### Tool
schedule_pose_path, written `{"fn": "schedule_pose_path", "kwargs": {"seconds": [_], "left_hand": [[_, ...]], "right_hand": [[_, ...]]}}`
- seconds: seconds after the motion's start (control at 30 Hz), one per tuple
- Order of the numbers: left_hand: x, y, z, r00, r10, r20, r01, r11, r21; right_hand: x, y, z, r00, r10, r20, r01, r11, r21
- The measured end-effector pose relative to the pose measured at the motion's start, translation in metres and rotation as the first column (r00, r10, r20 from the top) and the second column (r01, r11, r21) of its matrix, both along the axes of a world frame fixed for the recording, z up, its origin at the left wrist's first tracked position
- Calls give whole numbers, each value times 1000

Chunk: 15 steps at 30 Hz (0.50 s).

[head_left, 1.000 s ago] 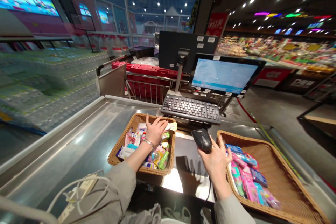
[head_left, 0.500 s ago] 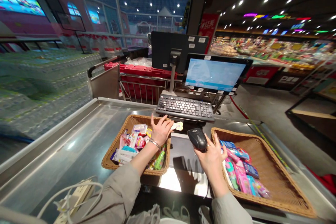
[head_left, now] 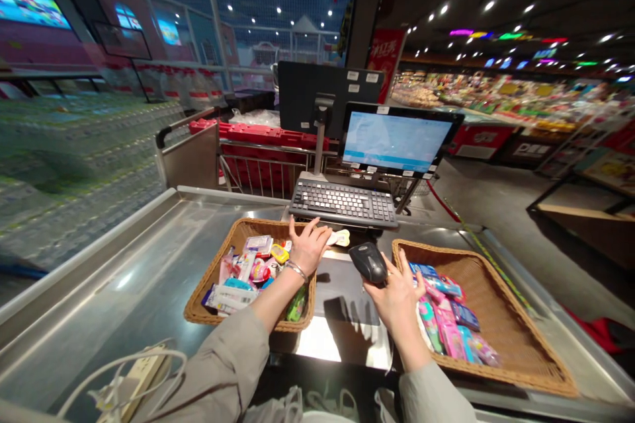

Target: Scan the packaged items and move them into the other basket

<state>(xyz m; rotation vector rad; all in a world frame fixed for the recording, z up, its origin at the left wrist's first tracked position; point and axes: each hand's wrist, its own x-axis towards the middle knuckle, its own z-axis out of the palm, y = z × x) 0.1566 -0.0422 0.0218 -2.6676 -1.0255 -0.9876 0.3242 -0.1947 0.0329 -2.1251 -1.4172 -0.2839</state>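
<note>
My left hand (head_left: 306,252), with a bracelet at the wrist, is over the right rim of the left wicker basket (head_left: 198,297). Its fingertips are closed on a small white and yellow packaged item (head_left: 340,238), whose kind I cannot make out. My right hand (head_left: 395,297) grips a black barcode scanner (head_left: 368,262), with its head directed toward that item. Small packaged goods (head_left: 233,297) are heaped in the left basket. Beside my right hand, colourful packages (head_left: 451,324) fill the left part of the right wicker basket (head_left: 526,337).
A keyboard (head_left: 342,201) and a lit monitor (head_left: 397,139) stand behind the baskets. A power strip (head_left: 139,377) with white cables lies at the lower left of the metal counter (head_left: 133,277). Behind the counter is a cart (head_left: 193,155).
My left hand has shifted slightly right with the small item, closer to the scanner. The whole view has also moved a little. Both hands keep their grips.
</note>
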Motion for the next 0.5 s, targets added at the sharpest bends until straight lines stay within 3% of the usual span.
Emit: {"fn": "schedule_pose_path", "kwargs": {"seconds": [0.5], "left_hand": [[12,2,0,1000,-11,13,11,1000,-12]], "right_hand": [[5,-1,2,999,46,-26,-45,999,14]]}}
